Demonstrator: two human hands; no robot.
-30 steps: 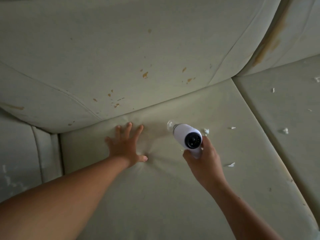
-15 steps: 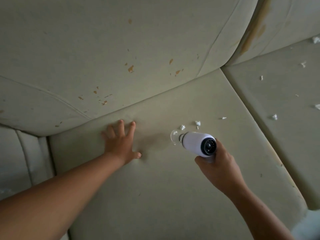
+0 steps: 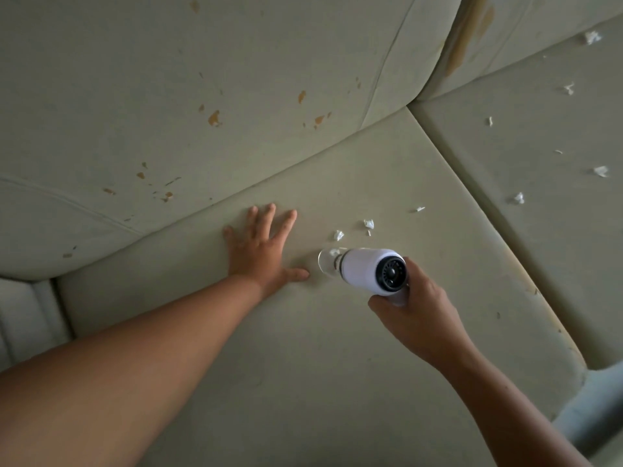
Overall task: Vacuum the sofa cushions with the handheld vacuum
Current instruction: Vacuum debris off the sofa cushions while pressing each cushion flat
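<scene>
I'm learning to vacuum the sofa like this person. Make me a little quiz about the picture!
1. True or false: the left hand lies flat on the seat cushion.
2. Which hand grips the handheld vacuum? A) the left hand B) the right hand
3. Fill the gap: the orange-brown spots are on the ____ cushion.

Key: 1 true; 2 B; 3 back.
</scene>
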